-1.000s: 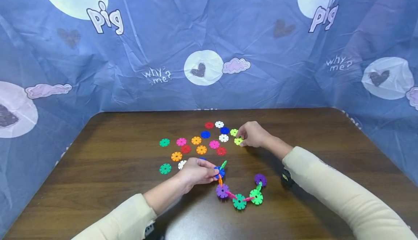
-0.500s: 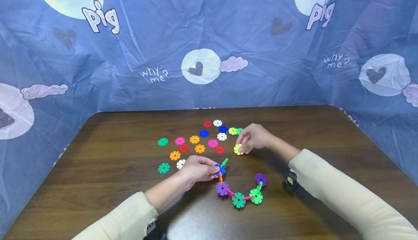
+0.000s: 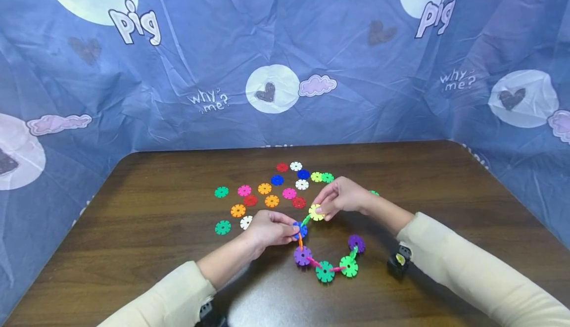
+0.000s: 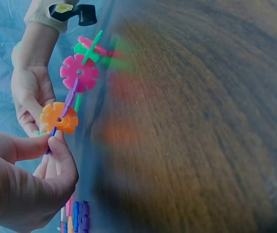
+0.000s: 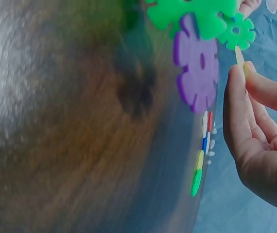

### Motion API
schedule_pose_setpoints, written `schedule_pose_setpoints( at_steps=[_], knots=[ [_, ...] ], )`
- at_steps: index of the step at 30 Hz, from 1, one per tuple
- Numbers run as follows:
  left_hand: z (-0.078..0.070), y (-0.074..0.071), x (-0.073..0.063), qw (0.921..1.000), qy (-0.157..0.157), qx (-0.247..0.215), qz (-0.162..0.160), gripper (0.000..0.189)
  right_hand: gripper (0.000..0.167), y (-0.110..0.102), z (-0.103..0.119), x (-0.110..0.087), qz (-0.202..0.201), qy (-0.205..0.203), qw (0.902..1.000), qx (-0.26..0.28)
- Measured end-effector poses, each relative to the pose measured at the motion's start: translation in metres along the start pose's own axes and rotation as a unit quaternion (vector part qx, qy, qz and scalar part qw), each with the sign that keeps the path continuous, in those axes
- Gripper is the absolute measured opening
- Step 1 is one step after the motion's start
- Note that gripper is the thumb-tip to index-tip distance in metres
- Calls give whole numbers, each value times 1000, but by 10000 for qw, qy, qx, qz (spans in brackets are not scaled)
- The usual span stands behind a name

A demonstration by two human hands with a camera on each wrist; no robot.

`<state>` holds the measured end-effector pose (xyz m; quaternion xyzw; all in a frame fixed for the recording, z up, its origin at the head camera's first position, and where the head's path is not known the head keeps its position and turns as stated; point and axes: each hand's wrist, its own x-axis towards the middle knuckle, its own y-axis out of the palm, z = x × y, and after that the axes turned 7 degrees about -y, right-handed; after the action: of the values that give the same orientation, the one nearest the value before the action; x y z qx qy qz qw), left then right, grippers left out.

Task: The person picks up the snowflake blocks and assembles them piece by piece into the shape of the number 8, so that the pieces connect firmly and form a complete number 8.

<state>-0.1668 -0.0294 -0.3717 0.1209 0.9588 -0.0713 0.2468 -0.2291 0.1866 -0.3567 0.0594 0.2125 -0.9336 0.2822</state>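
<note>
A chain of notched plastic discs curves in front of the hands, with a purple disc [image 3: 303, 256], a teal disc [image 3: 325, 271] and another purple disc [image 3: 356, 243] at its far end. My left hand [image 3: 271, 230] pinches the blue disc [image 3: 301, 230] of this chain between thumb and fingers. From the blue disc a green disc [image 3: 306, 219] sticks up edge-on. My right hand [image 3: 345, 199] pinches a yellow disc [image 3: 316, 212], whose edge is right at the green disc's rim. In the right wrist view the yellow disc [image 5: 239, 57] appears edge-on below the green disc [image 5: 237, 32].
Several loose discs lie flat on the brown table [image 3: 156, 228] beyond the hands, among them an orange disc [image 3: 238, 210], a teal disc [image 3: 222, 227] and a red disc [image 3: 299, 202]. A green disc [image 3: 374, 193] lies partly behind the right forearm. Blue printed cloth [image 3: 356, 124] hangs behind the table.
My right hand has picked the yellow disc up off the table and carried it toward me and left, to the green disc on the chain. The left hand keeps its hold, almost still.
</note>
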Motion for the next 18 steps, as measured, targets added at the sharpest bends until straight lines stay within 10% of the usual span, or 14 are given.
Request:
schedule_pose_setpoints(
  at_steps=[18],
  knots=[
    [1,4,-3,9986,193,445,-203,16,21,7,8,-2,290,-428,9973,-523]
  ],
)
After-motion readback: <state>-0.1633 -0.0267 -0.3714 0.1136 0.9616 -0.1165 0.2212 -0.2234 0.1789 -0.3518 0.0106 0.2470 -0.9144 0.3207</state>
